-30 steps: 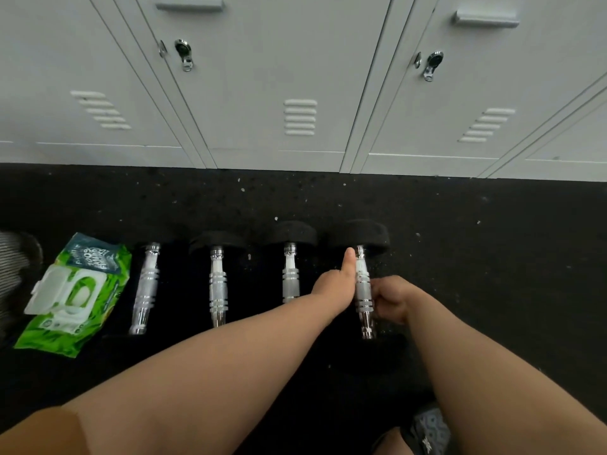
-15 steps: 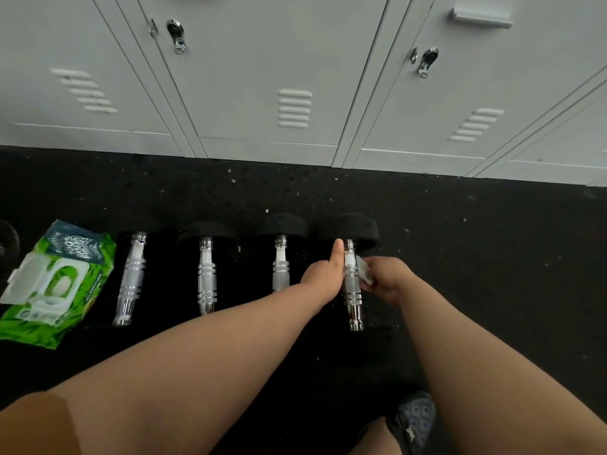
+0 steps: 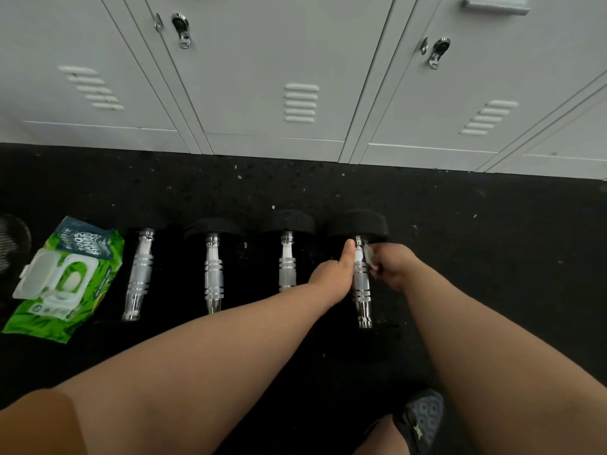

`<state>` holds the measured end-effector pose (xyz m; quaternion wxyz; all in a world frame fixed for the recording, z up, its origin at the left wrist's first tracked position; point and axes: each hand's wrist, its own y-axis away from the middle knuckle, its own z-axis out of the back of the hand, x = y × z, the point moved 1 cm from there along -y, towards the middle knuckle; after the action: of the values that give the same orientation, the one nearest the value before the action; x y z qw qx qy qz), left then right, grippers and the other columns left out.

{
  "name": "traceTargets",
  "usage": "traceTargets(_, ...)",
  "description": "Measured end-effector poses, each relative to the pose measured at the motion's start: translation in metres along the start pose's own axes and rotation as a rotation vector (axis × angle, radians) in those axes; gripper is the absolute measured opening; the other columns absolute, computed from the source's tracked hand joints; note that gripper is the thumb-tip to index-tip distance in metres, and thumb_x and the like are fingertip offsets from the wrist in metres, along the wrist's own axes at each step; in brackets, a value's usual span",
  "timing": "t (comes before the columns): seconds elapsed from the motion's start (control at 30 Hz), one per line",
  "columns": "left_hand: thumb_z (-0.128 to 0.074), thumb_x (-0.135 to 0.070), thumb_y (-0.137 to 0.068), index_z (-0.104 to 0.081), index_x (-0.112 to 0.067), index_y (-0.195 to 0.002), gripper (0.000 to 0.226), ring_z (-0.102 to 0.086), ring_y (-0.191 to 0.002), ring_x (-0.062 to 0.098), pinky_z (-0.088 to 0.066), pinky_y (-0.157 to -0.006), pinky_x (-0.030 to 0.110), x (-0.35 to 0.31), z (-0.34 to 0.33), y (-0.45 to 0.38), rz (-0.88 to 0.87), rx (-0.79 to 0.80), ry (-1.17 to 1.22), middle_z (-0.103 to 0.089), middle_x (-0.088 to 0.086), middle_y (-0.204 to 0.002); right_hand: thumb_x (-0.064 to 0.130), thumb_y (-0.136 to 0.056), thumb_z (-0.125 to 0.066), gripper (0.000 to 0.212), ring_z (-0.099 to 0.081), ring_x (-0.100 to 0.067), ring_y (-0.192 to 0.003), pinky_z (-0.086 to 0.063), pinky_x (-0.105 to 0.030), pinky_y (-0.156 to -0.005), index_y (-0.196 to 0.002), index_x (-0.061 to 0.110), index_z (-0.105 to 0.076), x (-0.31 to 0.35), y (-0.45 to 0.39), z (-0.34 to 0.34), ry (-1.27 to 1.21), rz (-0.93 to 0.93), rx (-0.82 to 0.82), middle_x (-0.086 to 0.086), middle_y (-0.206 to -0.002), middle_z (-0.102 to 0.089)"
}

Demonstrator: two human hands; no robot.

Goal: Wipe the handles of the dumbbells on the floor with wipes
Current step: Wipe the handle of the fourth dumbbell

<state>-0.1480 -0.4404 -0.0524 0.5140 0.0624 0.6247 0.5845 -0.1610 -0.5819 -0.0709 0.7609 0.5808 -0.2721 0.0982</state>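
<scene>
The right hand [image 3: 391, 267] pinched a small white wipe [image 3: 368, 255] against the far end of the rightmost dumbbell's handle [image 3: 361, 284], just below its black head, while the left hand [image 3: 331, 274] gripped the same handle from the other side, thumb stretched along the metal. That looked like the wiping stroke on the last of four dumbbells, the others lying off to the left hand's side beside the green wipes pack [image 3: 62, 280]. Next, I'd judge, the wipe needed dragging back along the handle toward the near end.

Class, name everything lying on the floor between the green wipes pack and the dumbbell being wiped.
In the head view, three dumbbells lie between the wipes pack and the wiped dumbbell.
</scene>
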Motion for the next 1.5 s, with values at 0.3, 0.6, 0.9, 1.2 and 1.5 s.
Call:
traceTargets(0.3,-0.009,-0.074,-0.086,-0.059,-0.006,-0.126,0.093,-0.051,-0.123,0.027,-0.036,-0.107,0.039,-0.002,0.003,0.001,-0.01,-0.008,-0.003,-0.058,0.011,-0.13,-0.015,-0.073,-0.036,0.028,-0.045,-0.015,-0.057,-0.033,-0.022,-0.048,-0.077,0.001,-0.058,-0.029,0.04,0.005,0.733,-0.127,0.222,-0.01,-0.069,-0.055)
traceTargets(0.6,-0.007,-0.078,-0.082,-0.057,-0.01,-0.128,0.097,-0.048,-0.125,0.027,-0.033,-0.103,0.04,0.002,0.004,0.003,0.066,-0.005,0.112,-0.057,0.008,-0.131,0.005,-0.088,-0.047,0.038,-0.062,-0.027,-0.096,-0.05,-0.03,-0.078,-0.122,0.015,-0.061,0.01,0.055,-0.004,0.905,0.404,-0.404,-0.011,-0.115,-0.064)
traceTargets(0.9,-0.004,-0.072,-0.088,-0.059,-0.006,-0.124,0.093,-0.05,-0.122,0.028,-0.034,-0.105,0.04,0.004,0.02,0.003,0.048,-0.059,0.057,-0.059,0.011,-0.129,-0.001,-0.084,-0.045,0.053,-0.056,-0.026,-0.109,-0.052,-0.033,-0.085,-0.129,0.025,-0.055,0.002,0.065,-0.008,1.187,0.365,-0.301,-0.005,-0.123,-0.056)
traceTargets(1.2,-0.007,-0.077,-0.084,-0.058,-0.014,-0.128,0.092,-0.046,-0.127,0.028,-0.031,-0.109,0.044,0.006,0.008,0.003,0.119,0.048,0.233,-0.057,0.006,-0.133,0.007,-0.087,-0.053,0.037,-0.052,-0.022,-0.104,-0.05,-0.033,-0.088,-0.123,0.015,-0.057,-0.02,0.08,-0.025,1.335,0.493,-0.102,-0.004,-0.116,-0.049)
traceTargets(1.5,-0.007,-0.08,-0.08,-0.059,-0.01,-0.125,0.098,-0.053,-0.119,0.029,-0.037,-0.106,0.043,-0.006,0.003,0.006,0.126,-0.004,0.242,-0.059,0.011,-0.127,0.008,-0.089,-0.05,0.039,-0.047,-0.027,-0.109,-0.048,-0.035,-0.087,-0.128,0.012,-0.049,-0.006,0.088,-0.024,1.545,0.568,-0.036,-0.007,-0.118,-0.043)
